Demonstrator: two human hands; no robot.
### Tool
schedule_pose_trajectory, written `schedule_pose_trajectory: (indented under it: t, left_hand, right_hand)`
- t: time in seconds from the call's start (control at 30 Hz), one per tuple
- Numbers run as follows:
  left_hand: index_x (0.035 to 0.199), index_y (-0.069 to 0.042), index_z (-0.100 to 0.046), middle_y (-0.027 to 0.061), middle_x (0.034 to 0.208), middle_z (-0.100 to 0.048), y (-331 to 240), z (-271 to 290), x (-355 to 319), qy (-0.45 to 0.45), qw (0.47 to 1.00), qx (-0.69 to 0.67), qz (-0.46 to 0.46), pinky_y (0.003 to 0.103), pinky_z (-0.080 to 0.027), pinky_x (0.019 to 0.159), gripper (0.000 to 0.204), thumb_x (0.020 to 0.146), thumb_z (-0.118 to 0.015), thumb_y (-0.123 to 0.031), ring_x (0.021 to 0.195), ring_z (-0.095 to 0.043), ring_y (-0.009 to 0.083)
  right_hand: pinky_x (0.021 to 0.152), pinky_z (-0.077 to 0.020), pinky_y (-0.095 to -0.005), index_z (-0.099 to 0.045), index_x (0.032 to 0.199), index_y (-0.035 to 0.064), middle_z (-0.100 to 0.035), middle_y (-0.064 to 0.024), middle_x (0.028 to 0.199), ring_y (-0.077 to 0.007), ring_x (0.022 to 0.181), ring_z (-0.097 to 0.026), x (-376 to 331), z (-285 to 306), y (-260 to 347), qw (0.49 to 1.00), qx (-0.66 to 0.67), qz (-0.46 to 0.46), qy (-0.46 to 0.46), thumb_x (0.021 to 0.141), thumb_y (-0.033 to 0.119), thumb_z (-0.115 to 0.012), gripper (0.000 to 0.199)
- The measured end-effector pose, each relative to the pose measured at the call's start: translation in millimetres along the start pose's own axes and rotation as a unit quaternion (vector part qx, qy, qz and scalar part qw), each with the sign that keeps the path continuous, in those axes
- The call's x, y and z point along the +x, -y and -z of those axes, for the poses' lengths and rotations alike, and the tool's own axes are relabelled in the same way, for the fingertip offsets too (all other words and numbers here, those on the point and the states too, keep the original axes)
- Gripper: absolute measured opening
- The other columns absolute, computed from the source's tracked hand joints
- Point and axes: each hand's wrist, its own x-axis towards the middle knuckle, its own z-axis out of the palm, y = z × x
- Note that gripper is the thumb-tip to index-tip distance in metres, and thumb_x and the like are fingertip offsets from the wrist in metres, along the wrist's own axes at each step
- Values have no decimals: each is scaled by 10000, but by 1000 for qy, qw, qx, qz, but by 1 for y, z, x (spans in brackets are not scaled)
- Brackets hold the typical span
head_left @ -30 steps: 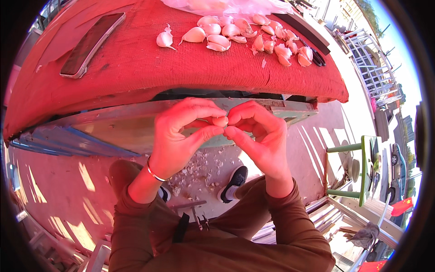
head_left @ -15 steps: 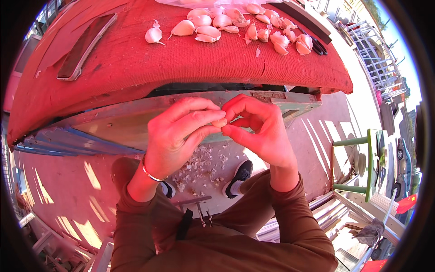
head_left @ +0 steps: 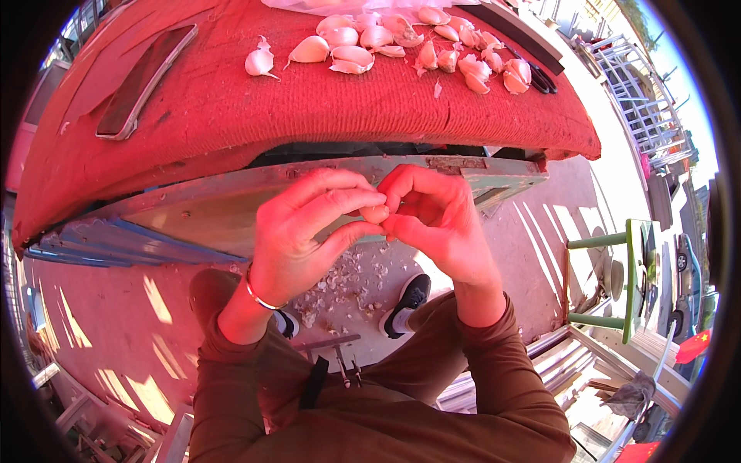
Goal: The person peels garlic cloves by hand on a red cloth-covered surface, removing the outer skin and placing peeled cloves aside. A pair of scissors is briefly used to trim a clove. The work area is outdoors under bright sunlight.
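Between the fingertips of both hands, just in front of the table edge, is a small garlic clove [head_left: 376, 214], mostly covered by the fingers. My left hand [head_left: 305, 228], with a bracelet at the wrist, pinches it from the left. From the other side my right hand [head_left: 441, 224] has thumb and forefinger closed at the clove's right end. Beyond the hands, several unpeeled garlic cloves [head_left: 351, 59] lie in a loose group on the red cloth [head_left: 309, 116]. One separate clove [head_left: 261, 60] sits to their left.
A smartphone [head_left: 147, 81] lies on the cloth at the left. Scissors [head_left: 543, 77] and a dark bar [head_left: 517, 35] are at the far right. Below the hands, garlic peelings [head_left: 336, 285] litter the floor between my shoes. A green stool [head_left: 634, 278] stands at the right.
Both hands have dipped very slightly, still pinching the clove. The right fingers have shifted a little around its end. The garlic on the table has not moved.
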Motion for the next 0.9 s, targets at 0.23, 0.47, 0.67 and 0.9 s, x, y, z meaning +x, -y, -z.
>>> schedule_pose_trajectory:
  t: [0.23,0.47,0.67,0.9]
  left_hand:
    - [1166,43,-706,130,1051,-740,3,-1,-7,-35,886,-373,273,310,-613,798,211,989,-709,-71,889,-730,172]
    - [1152,51,-688,140,1049,-746,6,1,-2,-33,857,-416,302,297,-612,789,220,1033,-676,-134,884,-733,173]
    - [1118,44,-706,110,1080,-733,3,-11,-7,-52,914,-325,238,312,-613,851,164,969,-727,-22,961,-725,168]
    - [1107,49,-721,121,1084,-704,7,-13,-7,-24,972,-201,120,306,-605,871,208,902,-747,71,981,-696,174]
  right_hand:
    - [712,-512,-264,-609,885,-6,-644,-76,958,-136,815,-637,-2,-2,5,998,43,22,-29,859,-76,-623,75]
    - [794,-527,-277,-623,918,-21,-653,-76,971,-130,865,-650,-5,4,8,983,-143,92,-64,909,-38,-658,40]
    - [819,-524,-265,-643,1044,-10,-660,-27,974,-87,894,-641,-2,-12,13,984,-145,59,-82,911,-20,-706,147]
    - [811,-529,-265,-631,1043,-11,-655,-26,971,-94,883,-645,-2,-6,5,980,-174,79,-64,896,-37,-691,161]
